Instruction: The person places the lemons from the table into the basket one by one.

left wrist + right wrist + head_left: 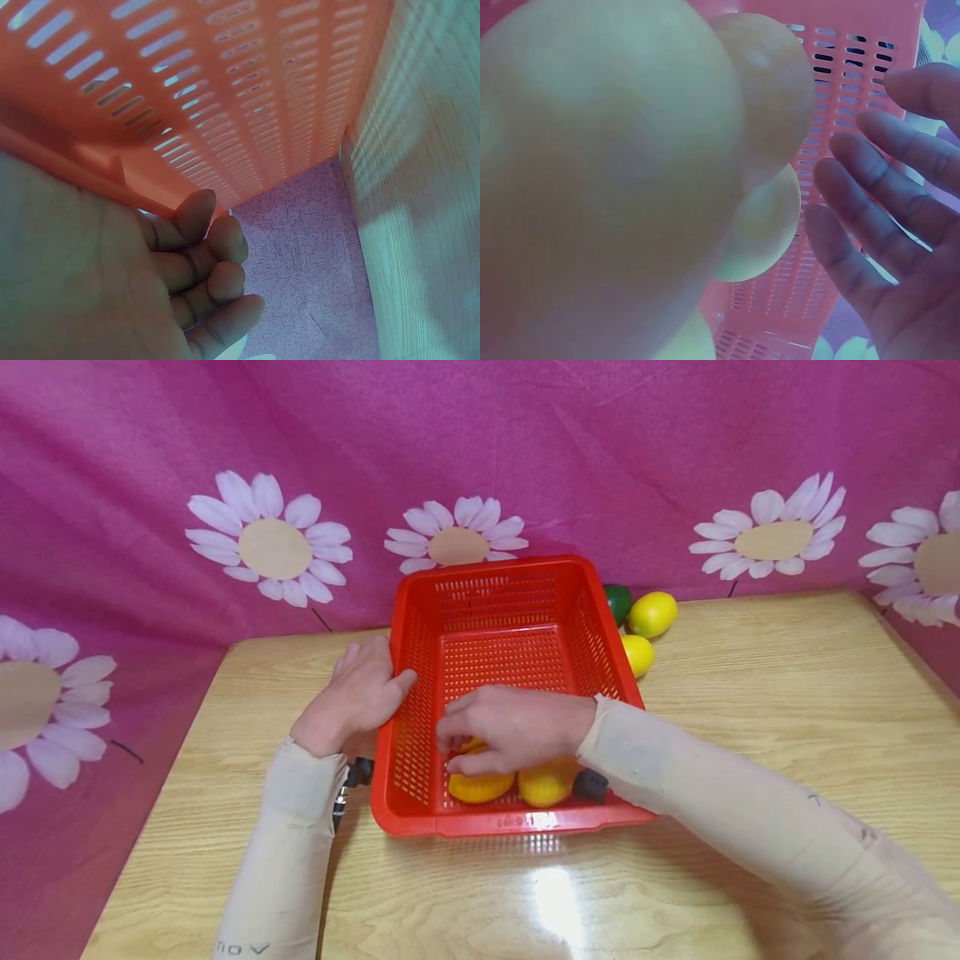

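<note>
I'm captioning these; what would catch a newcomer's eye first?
First the bright red basket, central in the head view, with the right grip over yellow-orange fruit at its near end and the left grip at its left rim. Then the magenta cloth with white daisies behind the table. Last, two lemon-like fruits and a dark green one just right of the basket.
</note>
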Demonstrator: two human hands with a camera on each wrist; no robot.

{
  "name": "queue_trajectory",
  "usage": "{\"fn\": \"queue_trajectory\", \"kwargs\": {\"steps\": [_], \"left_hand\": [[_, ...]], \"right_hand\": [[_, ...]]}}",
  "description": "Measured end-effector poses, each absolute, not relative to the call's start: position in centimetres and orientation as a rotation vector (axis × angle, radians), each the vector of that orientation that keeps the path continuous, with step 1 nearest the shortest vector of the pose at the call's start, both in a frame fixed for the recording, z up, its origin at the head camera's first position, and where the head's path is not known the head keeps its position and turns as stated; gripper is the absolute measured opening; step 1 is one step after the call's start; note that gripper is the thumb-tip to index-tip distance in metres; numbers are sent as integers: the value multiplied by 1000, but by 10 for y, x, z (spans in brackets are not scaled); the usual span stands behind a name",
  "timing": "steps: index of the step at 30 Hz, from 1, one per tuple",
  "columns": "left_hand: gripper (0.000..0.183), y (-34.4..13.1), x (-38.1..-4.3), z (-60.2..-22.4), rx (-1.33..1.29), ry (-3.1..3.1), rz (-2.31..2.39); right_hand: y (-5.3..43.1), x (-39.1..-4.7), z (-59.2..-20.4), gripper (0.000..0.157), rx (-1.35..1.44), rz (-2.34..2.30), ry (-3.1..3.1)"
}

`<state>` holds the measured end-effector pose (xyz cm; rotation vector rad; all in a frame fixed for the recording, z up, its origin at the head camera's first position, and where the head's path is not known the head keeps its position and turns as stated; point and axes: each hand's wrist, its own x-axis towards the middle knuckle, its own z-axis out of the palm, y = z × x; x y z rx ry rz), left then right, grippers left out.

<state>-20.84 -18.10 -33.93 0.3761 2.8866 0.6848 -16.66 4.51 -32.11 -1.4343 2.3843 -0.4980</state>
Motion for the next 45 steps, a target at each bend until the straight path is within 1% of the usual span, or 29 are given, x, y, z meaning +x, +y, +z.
{"fn": "queue_trajectory", "kwargs": {"steps": [5, 18, 25, 28, 32, 37, 45], "left_hand": [[26, -182, -209, -338, 387, 2894, 684], [22, -182, -209, -340, 424, 2926, 664], [27, -182, -209, -340, 420, 2940, 616], [27, -182, -209, -340, 426, 2940, 626], [25, -182, -209, -341, 428, 2925, 661], [26, -182, -208, -341, 405, 2922, 667], [27, -181, -208, -339, 388, 2915, 665]], "right_hand": [[45, -167, -320, 21, -1457, -510, 2392], [44, -166, -317, 24, -1411, -536, 2402], [43, -165, -312, 27, -1456, -515, 2439], [43, -165, -310, 28, -1468, -492, 2456], [43, -164, -307, 26, -1503, -460, 2472], [48, -166, -302, 23, -1549, -475, 2509], [63, -171, -289, 22, -1531, -517, 2574]]}}
